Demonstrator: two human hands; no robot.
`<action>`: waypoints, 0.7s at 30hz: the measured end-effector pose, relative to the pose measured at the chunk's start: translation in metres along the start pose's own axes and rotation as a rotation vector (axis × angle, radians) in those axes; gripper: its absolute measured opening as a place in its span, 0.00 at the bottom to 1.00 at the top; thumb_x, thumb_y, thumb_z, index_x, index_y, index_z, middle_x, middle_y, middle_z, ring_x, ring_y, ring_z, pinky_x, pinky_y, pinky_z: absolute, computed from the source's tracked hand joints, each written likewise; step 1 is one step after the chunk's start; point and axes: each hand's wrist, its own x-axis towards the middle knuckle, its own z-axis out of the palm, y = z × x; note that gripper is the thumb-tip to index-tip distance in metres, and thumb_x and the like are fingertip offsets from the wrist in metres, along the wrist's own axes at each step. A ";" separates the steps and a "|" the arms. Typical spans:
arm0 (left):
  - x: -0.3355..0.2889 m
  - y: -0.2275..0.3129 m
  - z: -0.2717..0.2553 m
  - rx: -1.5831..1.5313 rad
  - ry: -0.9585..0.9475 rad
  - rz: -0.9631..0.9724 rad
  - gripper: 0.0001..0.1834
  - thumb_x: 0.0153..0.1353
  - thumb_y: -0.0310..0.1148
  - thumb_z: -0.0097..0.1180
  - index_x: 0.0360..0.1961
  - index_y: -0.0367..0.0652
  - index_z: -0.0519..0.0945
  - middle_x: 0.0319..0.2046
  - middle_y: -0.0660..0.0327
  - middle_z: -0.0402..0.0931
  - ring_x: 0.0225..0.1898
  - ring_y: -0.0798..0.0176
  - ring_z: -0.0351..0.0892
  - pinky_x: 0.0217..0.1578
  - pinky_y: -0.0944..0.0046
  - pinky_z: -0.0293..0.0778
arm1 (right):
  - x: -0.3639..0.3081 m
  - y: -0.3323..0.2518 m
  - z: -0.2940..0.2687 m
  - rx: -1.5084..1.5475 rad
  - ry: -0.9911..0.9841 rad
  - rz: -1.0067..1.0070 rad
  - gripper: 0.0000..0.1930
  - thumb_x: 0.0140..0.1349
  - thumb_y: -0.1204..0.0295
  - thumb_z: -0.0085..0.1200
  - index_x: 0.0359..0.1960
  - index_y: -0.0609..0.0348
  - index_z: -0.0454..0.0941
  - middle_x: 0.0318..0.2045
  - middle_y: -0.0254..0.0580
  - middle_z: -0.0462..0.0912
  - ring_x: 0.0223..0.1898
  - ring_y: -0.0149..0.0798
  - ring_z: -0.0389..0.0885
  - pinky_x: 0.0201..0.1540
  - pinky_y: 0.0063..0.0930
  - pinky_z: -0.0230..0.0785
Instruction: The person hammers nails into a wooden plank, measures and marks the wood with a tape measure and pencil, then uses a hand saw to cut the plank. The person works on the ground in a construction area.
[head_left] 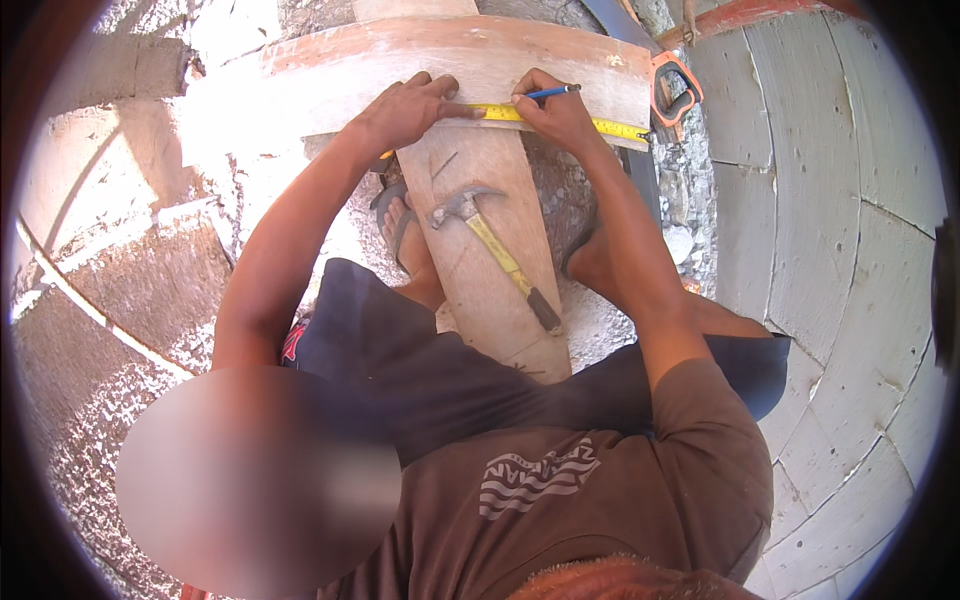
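A wide plank (pixel 340 72) lies crosswise in front of me, with a yellow tape measure (pixel 618 129) stretched along its near edge. My left hand (pixel 405 112) presses on the tape's left part, thumb laid along it and fingers bent on the wood. A bit of orange and yellow shows beneath that wrist. In my right hand (pixel 556 112) is a blue pencil (pixel 551 92), and its fingers rest at the tape. The pencil's tip is hard to make out. Nearer me, a claw hammer (pixel 495 250) with a yellow and black handle lies on a second board (pixel 475 290).
An orange saw handle (pixel 676 92) stands by the plank's right end. Loose nails (pixel 527 370) lie on the lower board, between my legs. To the right rises a grey block wall (pixel 815 180). Rough, sunlit rubble and a pale hose or cord (pixel 95 300) are at left.
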 end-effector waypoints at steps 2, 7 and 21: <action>0.001 -0.001 0.000 -0.012 -0.024 0.001 0.35 0.62 0.18 0.46 0.61 0.78 0.76 0.55 0.65 0.71 0.52 0.57 0.74 0.55 0.61 0.77 | 0.000 -0.001 0.001 0.020 0.014 0.025 0.12 0.62 0.63 0.57 0.34 0.61 0.76 0.24 0.37 0.78 0.26 0.31 0.73 0.31 0.30 0.66; 0.006 -0.001 0.003 0.000 -0.033 -0.001 0.40 0.55 0.12 0.48 0.61 0.73 0.77 0.57 0.63 0.69 0.54 0.54 0.74 0.55 0.58 0.78 | 0.000 0.002 0.001 0.047 0.028 0.039 0.11 0.62 0.64 0.57 0.34 0.61 0.76 0.24 0.37 0.78 0.26 0.31 0.73 0.31 0.30 0.66; 0.000 0.001 0.003 0.023 0.029 0.006 0.35 0.62 0.18 0.47 0.58 0.79 0.78 0.54 0.63 0.72 0.51 0.57 0.75 0.55 0.62 0.78 | -0.001 0.001 0.001 0.054 0.004 0.076 0.12 0.62 0.63 0.57 0.35 0.60 0.77 0.26 0.38 0.80 0.28 0.33 0.75 0.32 0.32 0.68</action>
